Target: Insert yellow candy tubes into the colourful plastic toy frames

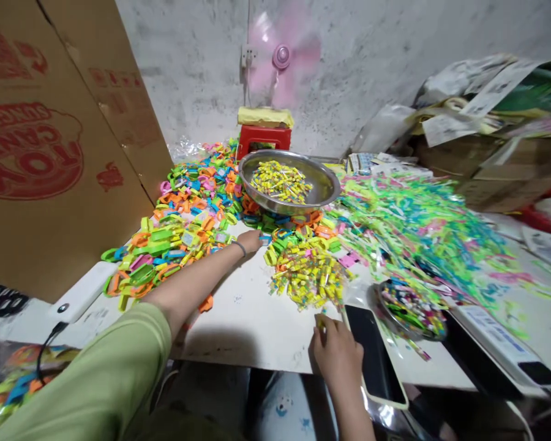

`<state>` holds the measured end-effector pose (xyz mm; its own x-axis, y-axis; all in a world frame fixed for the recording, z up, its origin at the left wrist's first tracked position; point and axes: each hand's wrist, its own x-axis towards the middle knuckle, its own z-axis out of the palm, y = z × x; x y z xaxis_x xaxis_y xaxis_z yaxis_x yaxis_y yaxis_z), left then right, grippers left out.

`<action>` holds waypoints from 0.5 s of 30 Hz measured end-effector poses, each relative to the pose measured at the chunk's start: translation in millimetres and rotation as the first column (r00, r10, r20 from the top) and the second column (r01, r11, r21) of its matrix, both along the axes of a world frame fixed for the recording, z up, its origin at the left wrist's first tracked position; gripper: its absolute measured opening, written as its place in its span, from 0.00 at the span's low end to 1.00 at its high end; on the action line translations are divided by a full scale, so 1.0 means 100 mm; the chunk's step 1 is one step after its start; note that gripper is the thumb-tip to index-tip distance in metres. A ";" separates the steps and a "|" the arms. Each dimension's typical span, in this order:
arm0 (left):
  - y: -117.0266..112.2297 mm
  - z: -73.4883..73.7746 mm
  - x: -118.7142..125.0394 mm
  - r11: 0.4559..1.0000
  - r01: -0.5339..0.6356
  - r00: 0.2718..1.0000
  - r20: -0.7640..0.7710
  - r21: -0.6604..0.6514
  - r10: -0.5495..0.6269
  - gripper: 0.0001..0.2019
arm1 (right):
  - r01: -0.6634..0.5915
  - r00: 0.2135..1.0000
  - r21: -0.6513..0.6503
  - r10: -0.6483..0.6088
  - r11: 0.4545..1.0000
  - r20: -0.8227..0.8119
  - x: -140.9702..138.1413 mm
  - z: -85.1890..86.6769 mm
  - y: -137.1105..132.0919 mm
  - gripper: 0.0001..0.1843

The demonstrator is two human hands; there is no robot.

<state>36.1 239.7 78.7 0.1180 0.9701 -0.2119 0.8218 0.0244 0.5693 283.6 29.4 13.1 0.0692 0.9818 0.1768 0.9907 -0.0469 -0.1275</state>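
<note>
My left hand (251, 242) reaches across the table to the edge of a pile of colourful plastic toy pieces (291, 237). Its fingers are closed at a small blue plastic piece (265, 240). Near the front edge, my right hand (337, 348) is curled, with a small yellow-wrapped candy (322, 326) partly showing between thumb and fingers. Between the hands lies a heap of yellow-wrapped candies (310, 275). More of them fill part of a metal bowl (324, 177) behind. Another heap of plastic toy pieces (174, 242) spreads beside my left forearm.
A phone (371, 349) lies right of my right hand, beside a small container of mixed pieces (411, 306). Green and pink strips (422, 226) cover the right side. A large cardboard box (68, 153) stands left. A pink fan (282, 56) and red stool (264, 136) are behind.
</note>
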 end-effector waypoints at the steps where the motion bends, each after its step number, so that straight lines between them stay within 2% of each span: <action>1: -0.02 -0.05 0.01 1.000 -0.006 0.999 0.041 -0.023 0.007 0.16 | -0.036 0.999 0.022 0.036 0.999 -0.033 0.01 -0.02 -0.01 0.15; 5: -0.26 -0.10 -0.07 0.996 0.002 0.972 0.234 -0.084 0.018 0.16 | -0.174 0.940 0.224 0.230 0.959 -0.251 -0.01 -0.05 -0.09 0.12; 7: -0.44 -0.07 -0.14 0.997 0.013 0.942 0.336 -0.076 0.013 0.20 | -0.192 0.856 0.347 0.330 0.918 -0.399 -0.11 0.01 -0.14 0.12; 9: -0.67 -0.02 -0.22 0.999 0.006 0.906 0.423 -0.051 0.016 0.24 | -0.180 0.733 0.417 0.404 0.891 -0.547 -0.28 0.12 -0.20 0.10; 12: -1.07 0.03 -0.30 0.999 -0.023 0.861 0.507 -0.032 0.036 0.24 | -0.191 0.533 0.396 0.433 0.898 -0.727 -0.59 0.28 -0.32 0.06; 14: -1.38 0.04 -0.33 0.999 -0.020 0.806 0.591 -0.051 0.046 0.24 | -0.219 0.465 0.352 0.415 0.910 -0.782 -0.76 0.38 -0.39 0.07; 15: -1.54 0.04 -0.33 0.998 -0.005 0.752 0.657 -0.069 0.049 0.23 | -0.229 0.453 0.340 0.409 0.912 -0.792 -0.82 0.42 -0.42 0.07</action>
<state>3.0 86.2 83.0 0.2237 0.9633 -0.1482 0.2429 0.0922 0.9657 201.8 -12.4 55.0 -0.0411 0.9287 0.3686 0.3501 0.3589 -0.8652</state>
